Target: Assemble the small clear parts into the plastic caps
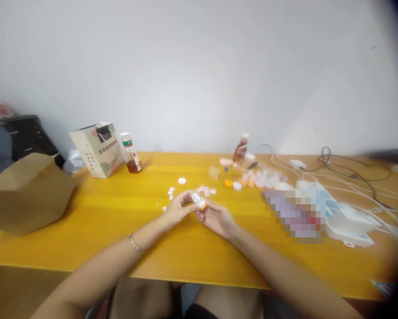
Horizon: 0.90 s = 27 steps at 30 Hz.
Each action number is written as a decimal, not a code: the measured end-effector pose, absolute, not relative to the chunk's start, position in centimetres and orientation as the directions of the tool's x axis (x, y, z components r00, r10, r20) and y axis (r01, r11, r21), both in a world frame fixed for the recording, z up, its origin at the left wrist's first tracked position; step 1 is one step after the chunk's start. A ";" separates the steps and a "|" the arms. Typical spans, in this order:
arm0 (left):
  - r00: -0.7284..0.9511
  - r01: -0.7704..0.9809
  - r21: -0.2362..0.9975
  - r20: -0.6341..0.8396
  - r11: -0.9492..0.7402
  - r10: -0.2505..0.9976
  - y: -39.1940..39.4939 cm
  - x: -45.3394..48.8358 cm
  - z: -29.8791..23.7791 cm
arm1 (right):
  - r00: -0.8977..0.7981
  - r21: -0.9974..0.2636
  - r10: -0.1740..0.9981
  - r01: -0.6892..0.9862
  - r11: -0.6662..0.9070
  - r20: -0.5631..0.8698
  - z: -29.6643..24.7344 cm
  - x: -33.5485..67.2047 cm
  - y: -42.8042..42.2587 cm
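Observation:
Between my two hands is a small white jar (pixel 197 200) with printing on its side, tilted so that its orange end (pixel 203 206) points down to the right. My left hand (pixel 178 210) grips the white body between thumb and fingers. The fingers of my right hand (pixel 218 219) are closed around the orange end; their tips are partly hidden. Just beyond the hands lie several small white ring-like pieces (pixel 206 191), with more white pieces (pixel 171 192) to the left. A larger white disc (pixel 182 180) lies farther back.
Paper bags (pixel 95 153) (pixel 28 195) and a bottle of brown liquid (pixel 131 153) stand left. Another brown bottle (pixel 240 149) is at the back. Orange and white caps (pixel 232 184), a heap of clear plastic (pixel 268 177), cables (pixel 351 177) and a white-blue package (pixel 348 221) cover the table's right.

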<state>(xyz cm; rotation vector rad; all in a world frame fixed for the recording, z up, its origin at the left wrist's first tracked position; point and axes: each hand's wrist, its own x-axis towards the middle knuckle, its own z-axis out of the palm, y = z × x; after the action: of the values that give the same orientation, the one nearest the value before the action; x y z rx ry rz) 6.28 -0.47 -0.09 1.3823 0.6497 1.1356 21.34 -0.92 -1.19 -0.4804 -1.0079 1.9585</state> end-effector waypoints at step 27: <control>0.160 0.074 0.899 0.417 -0.432 0.895 0.5 5.7 -0.6 | -0.255 -0.902 0.962 -0.432 -0.025 0.095 -1.7 20.9 -0.3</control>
<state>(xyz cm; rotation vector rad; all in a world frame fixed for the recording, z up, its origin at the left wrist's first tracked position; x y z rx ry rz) 5.67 0.50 -0.65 1.6737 0.9397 1.3582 20.90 -0.33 -1.66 -0.7035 -1.0707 1.5543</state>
